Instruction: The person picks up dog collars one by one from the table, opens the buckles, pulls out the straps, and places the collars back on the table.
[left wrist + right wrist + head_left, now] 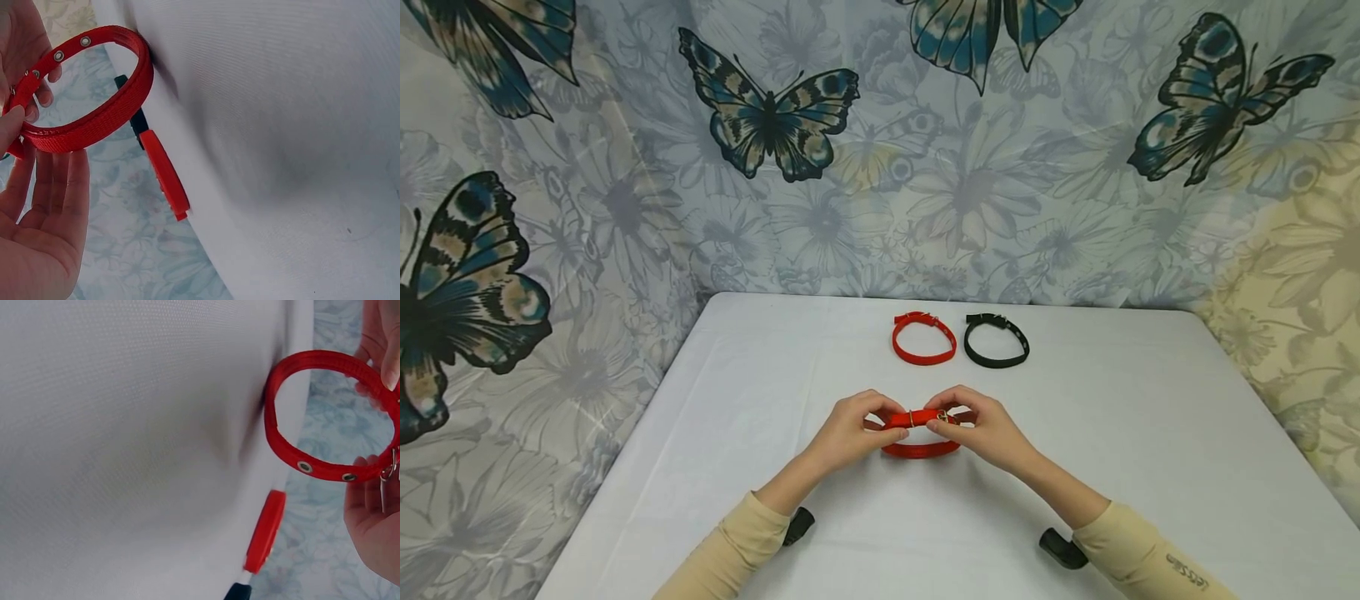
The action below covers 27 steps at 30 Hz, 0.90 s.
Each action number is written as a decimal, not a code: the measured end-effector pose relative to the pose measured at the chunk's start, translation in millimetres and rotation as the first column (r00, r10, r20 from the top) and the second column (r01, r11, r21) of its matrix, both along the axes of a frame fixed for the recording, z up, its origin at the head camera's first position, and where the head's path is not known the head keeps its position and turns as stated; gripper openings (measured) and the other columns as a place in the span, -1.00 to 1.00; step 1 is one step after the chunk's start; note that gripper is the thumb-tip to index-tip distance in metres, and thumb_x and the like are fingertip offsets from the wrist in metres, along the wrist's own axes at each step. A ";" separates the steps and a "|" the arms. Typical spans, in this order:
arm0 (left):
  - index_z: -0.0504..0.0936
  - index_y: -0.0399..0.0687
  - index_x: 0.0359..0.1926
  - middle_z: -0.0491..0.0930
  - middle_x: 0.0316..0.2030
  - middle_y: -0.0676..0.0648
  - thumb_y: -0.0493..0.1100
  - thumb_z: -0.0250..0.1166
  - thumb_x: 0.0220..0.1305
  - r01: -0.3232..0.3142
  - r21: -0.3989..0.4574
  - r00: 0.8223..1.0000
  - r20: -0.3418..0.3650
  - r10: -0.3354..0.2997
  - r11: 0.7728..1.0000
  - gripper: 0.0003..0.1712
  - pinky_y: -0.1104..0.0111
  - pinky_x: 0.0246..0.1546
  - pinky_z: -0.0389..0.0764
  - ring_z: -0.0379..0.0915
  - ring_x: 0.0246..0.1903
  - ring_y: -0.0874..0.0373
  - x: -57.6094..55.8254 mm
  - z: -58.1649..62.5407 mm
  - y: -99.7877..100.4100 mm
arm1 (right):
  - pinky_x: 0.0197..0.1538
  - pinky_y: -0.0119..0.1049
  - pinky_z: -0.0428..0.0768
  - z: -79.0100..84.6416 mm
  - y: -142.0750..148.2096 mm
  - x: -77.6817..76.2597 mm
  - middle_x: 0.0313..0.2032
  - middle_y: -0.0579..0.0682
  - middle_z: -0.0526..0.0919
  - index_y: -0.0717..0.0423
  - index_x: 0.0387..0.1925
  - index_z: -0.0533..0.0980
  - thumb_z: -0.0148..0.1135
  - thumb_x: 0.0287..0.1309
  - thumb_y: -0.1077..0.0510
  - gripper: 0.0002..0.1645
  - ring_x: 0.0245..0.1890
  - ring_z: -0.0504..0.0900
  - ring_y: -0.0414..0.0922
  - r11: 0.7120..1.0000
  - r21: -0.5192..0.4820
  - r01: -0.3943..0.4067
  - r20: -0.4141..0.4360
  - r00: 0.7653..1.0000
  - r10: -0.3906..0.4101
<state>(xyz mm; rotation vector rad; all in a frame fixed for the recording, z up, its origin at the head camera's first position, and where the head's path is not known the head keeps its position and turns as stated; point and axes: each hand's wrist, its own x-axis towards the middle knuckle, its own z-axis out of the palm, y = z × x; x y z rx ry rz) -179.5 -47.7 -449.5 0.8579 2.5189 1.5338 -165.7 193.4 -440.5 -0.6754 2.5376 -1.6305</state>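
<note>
Both hands hold a red pet collar point(921, 451), buckled into a loop, near the middle of the table. My left hand point(847, 432) pinches the strap on one side, thumb in front and fingers behind. On the other side, my right hand point(992, 432) pinches it beside the metal buckle point(943, 415). Metal eyelets point(59, 55) line part of the strap in the left wrist view. A metal ring point(390, 467) hangs near the right fingers in the right wrist view. The fingertips partly cover the buckle.
Farther back on the white table point(760, 358) lie a second red collar point(924, 359) and a black collar point(997, 362), side by side and looped. Butterfly-patterned cloth point(970, 192) hangs behind the table. A black device point(1063, 550) sits at the right wrist.
</note>
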 end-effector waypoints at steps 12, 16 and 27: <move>0.67 -0.02 -0.07 0.60 -0.26 0.16 -0.11 0.46 0.14 -0.006 -0.046 0.991 -0.138 -0.001 0.999 -0.68 0.43 -0.25 0.62 0.52 -0.26 0.31 4.3 3.3 5.1 | -0.04 -0.22 0.61 -0.7 0.2 2.0 -0.18 -0.13 0.64 -0.03 -0.12 0.60 0.39 0.16 0.06 -0.75 -0.14 0.57 -0.12 1.000 0.005 0.009 0.012 1.000 -0.009; 0.68 -0.02 -0.05 0.59 -0.28 0.17 -0.09 0.46 0.15 -0.007 -0.061 0.985 -0.174 -0.004 0.998 -0.67 0.47 -0.24 0.61 0.51 -0.27 0.34 5.0 4.6 7.5 | -0.04 -0.20 0.61 -3.0 -0.2 2.0 -0.18 -0.14 0.64 -0.06 -0.13 0.60 0.39 0.16 0.05 -0.75 -0.15 0.58 -0.12 1.000 0.004 0.002 0.013 1.000 -0.002; 0.70 0.02 -0.12 0.62 -0.29 0.15 -0.09 0.45 0.17 -0.009 -0.057 0.986 -0.166 -0.001 0.998 -0.75 0.48 -0.26 0.61 0.53 -0.30 0.34 7.9 6.4 11.9 | -0.09 -0.28 0.63 2.6 -0.5 3.5 -0.21 -0.26 0.62 -0.16 -0.16 0.59 0.42 0.13 0.04 -0.77 -0.17 0.59 -0.21 0.997 0.075 -0.003 -0.103 0.995 0.011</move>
